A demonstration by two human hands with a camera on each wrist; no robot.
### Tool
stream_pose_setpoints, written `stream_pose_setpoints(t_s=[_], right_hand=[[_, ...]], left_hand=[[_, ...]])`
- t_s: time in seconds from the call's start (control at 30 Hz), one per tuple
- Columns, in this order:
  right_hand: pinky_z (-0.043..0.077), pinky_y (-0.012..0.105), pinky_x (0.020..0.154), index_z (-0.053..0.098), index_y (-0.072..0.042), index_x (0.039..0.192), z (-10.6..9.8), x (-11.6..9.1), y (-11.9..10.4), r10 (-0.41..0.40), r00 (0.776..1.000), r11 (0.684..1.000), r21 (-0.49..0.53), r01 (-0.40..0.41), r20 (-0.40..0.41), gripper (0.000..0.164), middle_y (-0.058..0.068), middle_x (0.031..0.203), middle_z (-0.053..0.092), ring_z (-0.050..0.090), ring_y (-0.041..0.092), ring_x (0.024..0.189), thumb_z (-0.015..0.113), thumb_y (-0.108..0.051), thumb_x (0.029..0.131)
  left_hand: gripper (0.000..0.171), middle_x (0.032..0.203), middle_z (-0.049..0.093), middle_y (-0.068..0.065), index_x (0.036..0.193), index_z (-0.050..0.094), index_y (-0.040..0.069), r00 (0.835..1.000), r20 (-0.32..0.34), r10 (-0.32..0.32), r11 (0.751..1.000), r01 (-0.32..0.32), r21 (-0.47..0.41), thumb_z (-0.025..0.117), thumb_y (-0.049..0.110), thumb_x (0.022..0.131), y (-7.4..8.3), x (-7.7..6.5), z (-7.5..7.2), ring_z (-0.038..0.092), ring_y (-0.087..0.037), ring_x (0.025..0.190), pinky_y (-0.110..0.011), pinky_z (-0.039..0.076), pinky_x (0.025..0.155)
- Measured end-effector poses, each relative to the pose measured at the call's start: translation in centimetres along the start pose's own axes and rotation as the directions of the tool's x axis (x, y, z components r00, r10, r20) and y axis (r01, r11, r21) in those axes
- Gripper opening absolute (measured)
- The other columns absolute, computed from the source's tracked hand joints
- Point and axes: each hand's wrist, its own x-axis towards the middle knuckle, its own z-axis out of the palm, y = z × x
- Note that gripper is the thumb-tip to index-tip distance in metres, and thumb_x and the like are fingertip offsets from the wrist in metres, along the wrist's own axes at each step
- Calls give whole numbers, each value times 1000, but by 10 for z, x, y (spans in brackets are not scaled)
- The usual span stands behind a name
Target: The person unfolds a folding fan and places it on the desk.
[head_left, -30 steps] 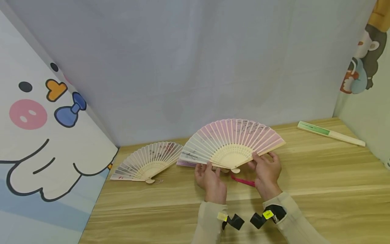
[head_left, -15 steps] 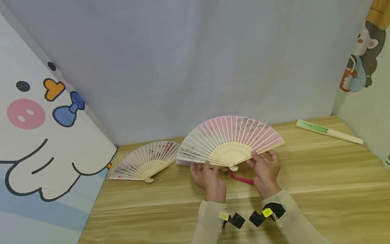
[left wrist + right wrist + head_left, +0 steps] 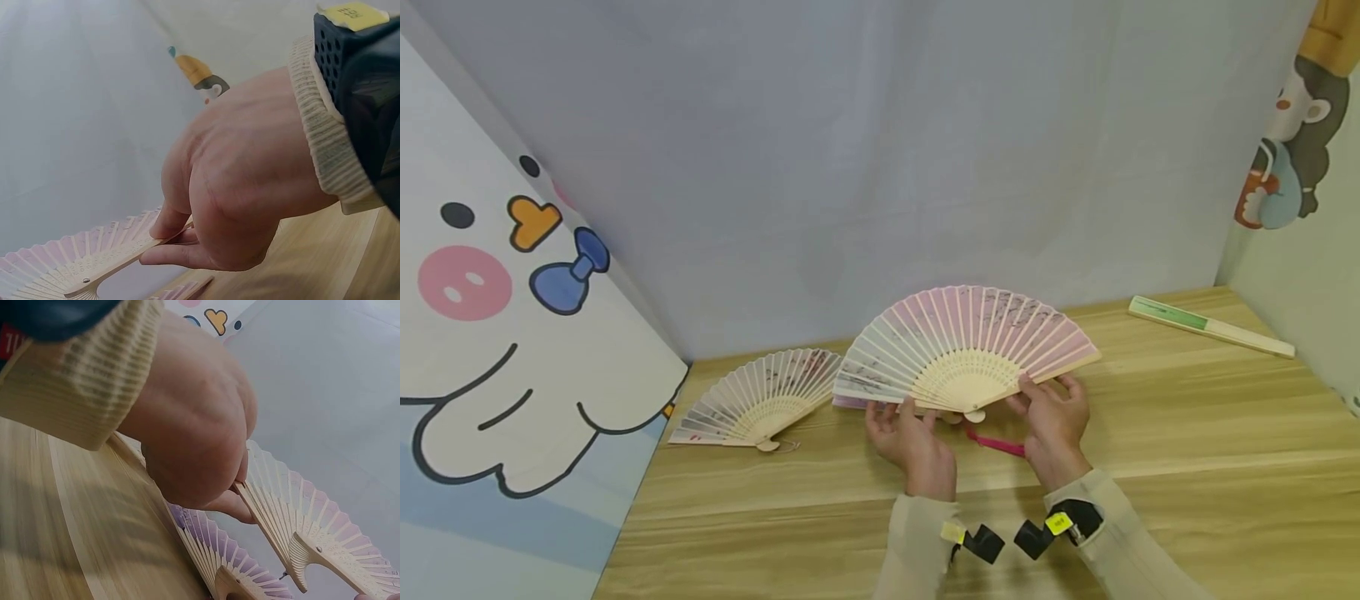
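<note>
A pink-and-white folding fan point(image 3: 973, 350) is spread wide and raised off the table between both hands. At its left end the left hand point(image 3: 917, 446) pinches the outer stick, thumb on top and fingers beneath. My right hand point(image 3: 1057, 425) grips the right outer stick between thumb and fingers. Under this fan lies a purple folding fan point(image 3: 219, 540), also spread and mostly hidden in the head view. A magenta tassel point(image 3: 996, 444) lies between the hands; which fan it belongs to I cannot tell. Both wrist views show an outer stick held between thumb and fingers.
Left of the hands a spread grey-white folding fan point(image 3: 767, 400) lies on the wooden table point(image 3: 737, 517). A closed green folding fan point(image 3: 1210, 325) rests at the back right. A pale cloth point(image 3: 880, 167) hangs behind; printed panels stand at both sides.
The left hand's outer fingers have spread slightly to the left. Otherwise the fan and the right hand stay almost where they were; the head view has shifted a little.
</note>
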Motion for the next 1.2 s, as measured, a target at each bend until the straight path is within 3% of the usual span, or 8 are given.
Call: stream_pose_setpoints(t_s=[0.27, 0.6, 0.73, 0.87, 1.2], right_hand=[[64, 24, 70, 43, -13, 118, -4, 1, -2, 3, 1000, 1000, 15, -3, -18, 38, 2, 91, 60, 68, 7, 71, 67, 10, 97], [64, 24, 74, 42, -16, 117, -14, 4, -10, 34, 999, 999, 34, -33, -23, 37, 3, 99, 58, 70, 6, 73, 66, 6, 99], [64, 22, 73, 42, -16, 117, -22, 8, -15, 55, 998, 997, 53, -55, -14, 33, -1, 97, 63, 70, 6, 76, 63, 4, 102], [64, 21, 72, 43, -16, 117, -31, 12, -19, 67, 998, 995, 74, -67, 4, 28, -5, 90, 66, 69, 6, 77, 61, 1, 104], [64, 24, 71, 45, -15, 115, -51, 24, -31, 83, 996, 988, 130, -85, 20, 22, -4, 84, 67, 70, 6, 73, 56, 1, 106]], left_hand=[[54, 125, 42, -16, 146, 39, 2, 999, -34, -9, 1000, 9, -14, 53, -16, 97, -5, -1, -1, 51, -29, 113, -51, 60, 94], [59, 129, 41, -18, 149, 33, 2, 998, -26, -53, 998, 53, -16, 52, -18, 97, -10, -8, 2, 50, -31, 115, -51, 60, 97], [57, 126, 40, -16, 148, 33, 2, 998, -8, -66, 998, 66, 4, 53, -17, 97, -13, -13, 4, 49, -29, 110, -39, 63, 83], [57, 124, 40, -16, 146, 33, 3, 997, 21, -69, 997, 68, 21, 54, -16, 97, -18, -17, 6, 49, -26, 103, -30, 58, 71], [55, 120, 45, -19, 144, 38, 1, 994, 54, -92, 995, 89, 51, 55, -18, 95, -31, -30, 13, 51, -26, 101, -38, 62, 76]])
